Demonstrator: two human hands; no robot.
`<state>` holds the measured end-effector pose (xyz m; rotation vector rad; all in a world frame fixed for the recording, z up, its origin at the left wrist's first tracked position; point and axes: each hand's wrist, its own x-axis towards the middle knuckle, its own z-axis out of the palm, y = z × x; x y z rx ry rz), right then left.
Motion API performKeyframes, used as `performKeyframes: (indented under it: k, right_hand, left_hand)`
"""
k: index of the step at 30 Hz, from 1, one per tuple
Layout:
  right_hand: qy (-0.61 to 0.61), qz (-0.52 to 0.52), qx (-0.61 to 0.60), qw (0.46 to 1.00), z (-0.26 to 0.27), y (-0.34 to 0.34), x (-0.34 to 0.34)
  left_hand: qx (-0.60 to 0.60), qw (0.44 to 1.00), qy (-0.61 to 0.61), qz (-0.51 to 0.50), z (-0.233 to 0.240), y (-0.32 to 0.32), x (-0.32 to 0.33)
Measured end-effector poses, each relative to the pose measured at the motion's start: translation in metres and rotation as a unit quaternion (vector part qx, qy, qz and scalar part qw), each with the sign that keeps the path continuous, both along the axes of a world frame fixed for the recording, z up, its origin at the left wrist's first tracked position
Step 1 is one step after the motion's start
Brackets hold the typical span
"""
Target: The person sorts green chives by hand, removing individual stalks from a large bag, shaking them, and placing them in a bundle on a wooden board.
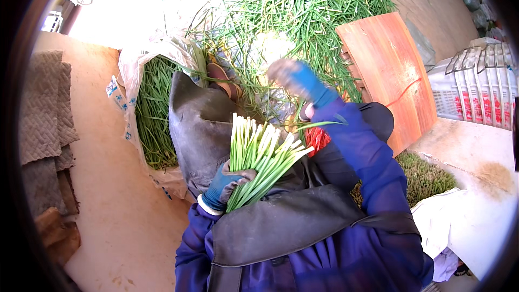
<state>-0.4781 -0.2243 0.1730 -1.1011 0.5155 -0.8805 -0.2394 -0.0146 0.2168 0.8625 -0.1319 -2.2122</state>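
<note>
A bunch of long green stalks with white ends (263,154), like garlic chives, rests over the dark apron on my lap. My left hand (231,182), in a blue and grey glove, is closed around it, white ends pointing away from me. My right hand (292,79), gloved alike and blurred, is raised above the near edge of a large loose heap of green stalks (308,8). A single green leaf lies near the right wrist. Whether the right fingers hold anything cannot be told. Red strands (317,140) lie between my legs.
At the left, an open plastic bag (129,61) holds more green leaves. A curved wooden board (389,77) leans at the right, before a white plastic crate (474,89). Packed cut stalks (425,176) lie beside my right leg. Grey quilted mats (42,105) lie far left.
</note>
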Motion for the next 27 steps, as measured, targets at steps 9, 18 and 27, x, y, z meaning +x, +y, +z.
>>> performKeyframes:
  k: [9,18,27]
  right_hand:
    - [0.428,0.251,-0.275,0.823,0.088,0.059,-0.027]
    - [0.013,-0.057,0.09,0.994,0.059,-0.043,-0.06]
    - [0.412,-0.012,-0.117,0.904,0.026,0.021,-0.069]
  left_hand:
    - [0.044,0.997,0.036,0.055,-0.009,0.012,0.009]
    - [-0.004,0.996,-0.078,0.039,-0.015,0.021,0.016]
    - [-0.096,0.975,-0.163,0.12,-0.035,0.031,0.034]
